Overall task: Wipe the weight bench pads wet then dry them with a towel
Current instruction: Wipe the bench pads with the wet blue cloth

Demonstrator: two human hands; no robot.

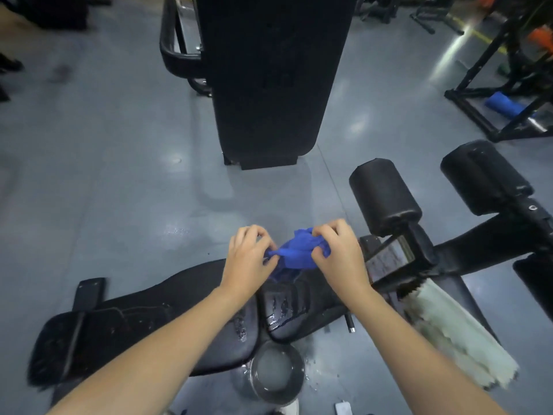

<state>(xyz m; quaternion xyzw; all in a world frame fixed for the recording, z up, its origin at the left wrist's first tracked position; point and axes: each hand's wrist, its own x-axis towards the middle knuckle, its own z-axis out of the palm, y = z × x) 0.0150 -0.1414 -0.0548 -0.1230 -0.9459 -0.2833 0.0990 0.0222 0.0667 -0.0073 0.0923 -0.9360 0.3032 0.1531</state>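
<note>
— Bench pads first: the long back pad [125, 330] and the seat pad [299, 307] lie low across the floor right under the person, and the seat pad is shiny with drops of water. Looks like the wet half of the job to me.

— Agreed. And that pale towel [457, 333] draped over the frame on the right hasn't been picked up, so drying is not yet begun.

— What's in the bowl [276, 374] on the floor, just beside the seat pad?

— Cloudy water, with splashes around it. Now look at the blue cloth [294, 254], held above the far edge of the bench. Left hand [250, 256] pinches one end, right hand [336, 251] has its fingers curled tight round the bunched other end. Both grips are clenched on it.

— Wringing it, I'd guess, or shaking it open.

— Probably. Next it wants spreading flat and pressing down on the pad, then long strokes toward the back pad, which looks drier.
</note>
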